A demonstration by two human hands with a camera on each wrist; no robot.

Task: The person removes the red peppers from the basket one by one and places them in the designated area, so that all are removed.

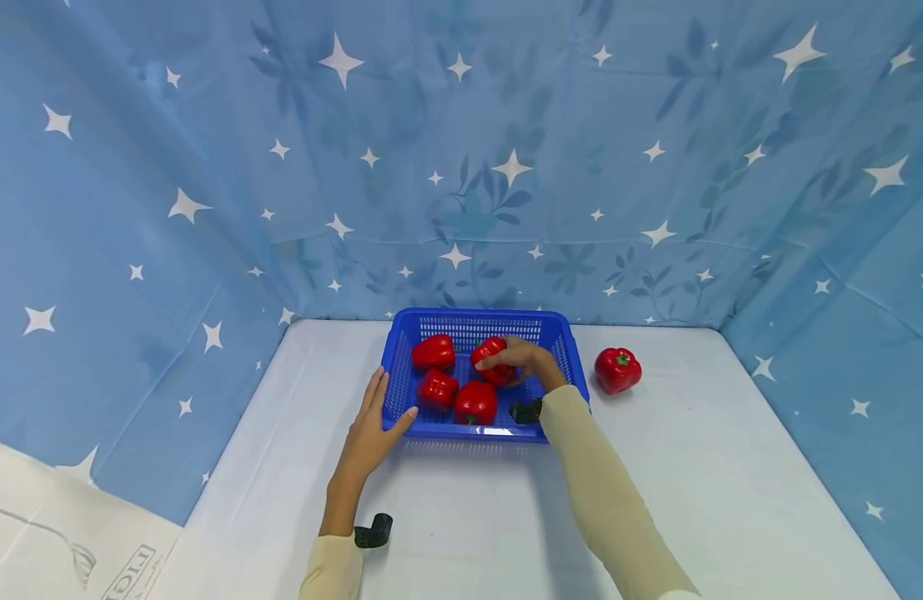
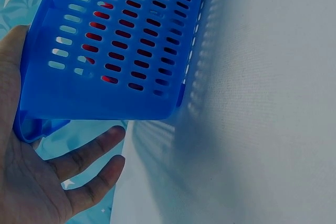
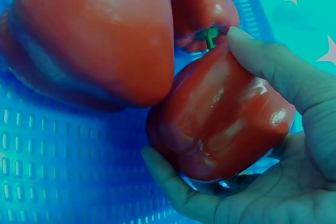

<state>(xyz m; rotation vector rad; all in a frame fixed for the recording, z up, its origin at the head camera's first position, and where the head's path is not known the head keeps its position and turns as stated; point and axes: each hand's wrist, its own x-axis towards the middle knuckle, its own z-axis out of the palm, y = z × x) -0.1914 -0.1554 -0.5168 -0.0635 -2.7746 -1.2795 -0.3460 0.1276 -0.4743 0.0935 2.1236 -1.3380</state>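
Inside the blue plastic basket (image 1: 479, 315), my right hand (image 1: 532, 357) grips a red bell pepper (image 3: 226, 124), with thumb and fingers on opposite sides of it. Three other red bell peppers lie in the basket: one at the back left (image 1: 433, 352), one in front of it (image 1: 437, 389) and one at the front middle (image 1: 476, 402). My left hand (image 1: 368, 437) rests at the basket's front left corner. Its fingers stretch along the left side and its thumb lies toward the front rim; the left wrist view shows the perforated basket wall (image 2: 115, 95) beside the palm.
Another red bell pepper (image 1: 617, 371) sits on the white table (image 1: 461, 525), to the right of the basket. Blue star-patterned curtains (image 1: 461, 167) rise behind the table and along both sides. Each wrist carries a small black camera mount.
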